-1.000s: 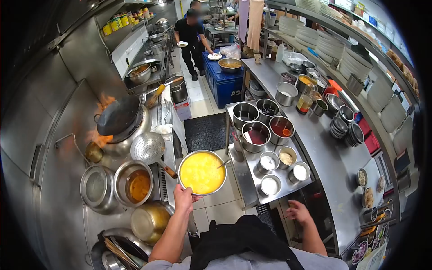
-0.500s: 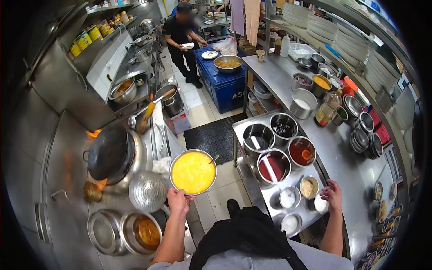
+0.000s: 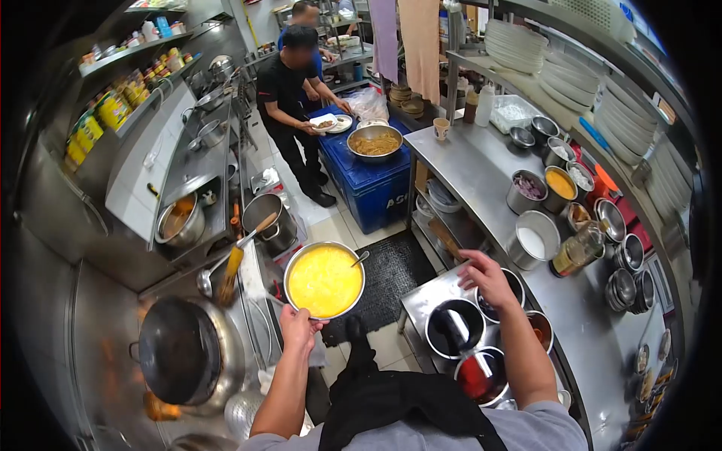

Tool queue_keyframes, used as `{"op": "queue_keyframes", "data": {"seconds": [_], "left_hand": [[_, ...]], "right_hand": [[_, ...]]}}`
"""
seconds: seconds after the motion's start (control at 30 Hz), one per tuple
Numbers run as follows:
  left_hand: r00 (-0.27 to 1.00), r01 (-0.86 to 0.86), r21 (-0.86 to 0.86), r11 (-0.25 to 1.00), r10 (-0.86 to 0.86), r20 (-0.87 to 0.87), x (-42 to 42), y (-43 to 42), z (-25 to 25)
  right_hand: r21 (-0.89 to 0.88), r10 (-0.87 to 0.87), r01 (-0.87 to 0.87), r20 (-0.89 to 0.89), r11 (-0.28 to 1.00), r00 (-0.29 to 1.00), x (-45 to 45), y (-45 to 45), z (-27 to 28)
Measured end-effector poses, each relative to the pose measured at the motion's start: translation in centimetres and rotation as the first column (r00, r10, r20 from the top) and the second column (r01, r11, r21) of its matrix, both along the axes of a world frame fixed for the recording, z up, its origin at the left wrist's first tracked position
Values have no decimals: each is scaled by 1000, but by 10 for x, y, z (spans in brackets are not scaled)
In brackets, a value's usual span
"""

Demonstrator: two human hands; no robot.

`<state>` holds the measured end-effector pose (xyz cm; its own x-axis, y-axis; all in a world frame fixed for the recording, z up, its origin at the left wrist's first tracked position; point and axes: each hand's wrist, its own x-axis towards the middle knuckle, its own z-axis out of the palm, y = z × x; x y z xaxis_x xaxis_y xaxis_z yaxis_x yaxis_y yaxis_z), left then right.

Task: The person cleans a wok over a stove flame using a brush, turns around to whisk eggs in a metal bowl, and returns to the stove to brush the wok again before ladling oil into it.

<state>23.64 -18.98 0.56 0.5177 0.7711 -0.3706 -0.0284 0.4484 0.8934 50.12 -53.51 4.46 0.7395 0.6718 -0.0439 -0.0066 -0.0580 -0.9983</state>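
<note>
Now, left hand (image 3: 299, 331): the near rim of the bowl (image 3: 286, 279) seems pinched between thumb and fingers.
Bowl: it is held between the stove (image 3: 248, 319) edge and the floor mat (image 3: 391, 270); by one turned wrist, yellow liquid (image 3: 323, 284) could be spilled.
Spoon (image 3: 362, 258): by tilting, it could be slid.
Right hand (image 3: 487, 279): fingers are spread, nothing visibly held; pots (image 3: 440, 316) by the small table's (image 3: 429, 295) far edge could be knocked.

With our left hand (image 3: 299, 332), we grip the edge of a metal bowl (image 3: 362, 294) full of yellow liquid (image 3: 323, 280), with a spoon (image 3: 361, 258) leaning in it. Our right hand (image 3: 485, 276) hangs over the pots (image 3: 428, 338), fingers loose. A black wok (image 3: 179, 351) sits on our left. Ahead, a person in black (image 3: 284, 105) stands beside a blue box (image 3: 376, 203).
</note>
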Motion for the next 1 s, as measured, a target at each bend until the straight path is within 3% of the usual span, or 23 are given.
{"op": "queue_keyframes", "data": {"seconds": [0.2,0.33,0.5,0.57,0.6,0.67,0.7,0.73,0.83,1.0], "left_hand": [[980,197,-22,980,-197,-6,134,110,-10],[949,305,-26,952,-306,-75,224,174,-9],[862,498,9,867,-494,-118,342,221,-7],[828,555,9,832,-551,-101,386,228,-12],[817,571,5,821,-568,-101,407,229,-14],[771,634,23,773,-631,-82,452,226,-20],[755,654,24,756,-651,-77,474,222,-25],[741,670,15,742,-667,-83,494,217,-28],[672,741,21,671,-740,-25,556,201,-40],[560,828,2,560,-828,-14,643,159,-50]], "right_hand": [[11,12,-12,20,1000,1000,98,178,-8],[-33,-54,49,-161,998,985,167,245,-26],[-94,-174,163,-128,982,976,227,278,-21],[-200,-208,214,52,956,977,246,287,-7],[-204,-227,233,51,951,973,256,291,0],[-409,-128,267,337,873,933,280,295,14],[-468,-117,304,387,830,915,289,299,24],[-474,-134,316,378,822,916,301,297,20],[-630,-130,444,480,637,868,340,288,14],[-697,-303,500,398,514,866,397,259,12]]}}
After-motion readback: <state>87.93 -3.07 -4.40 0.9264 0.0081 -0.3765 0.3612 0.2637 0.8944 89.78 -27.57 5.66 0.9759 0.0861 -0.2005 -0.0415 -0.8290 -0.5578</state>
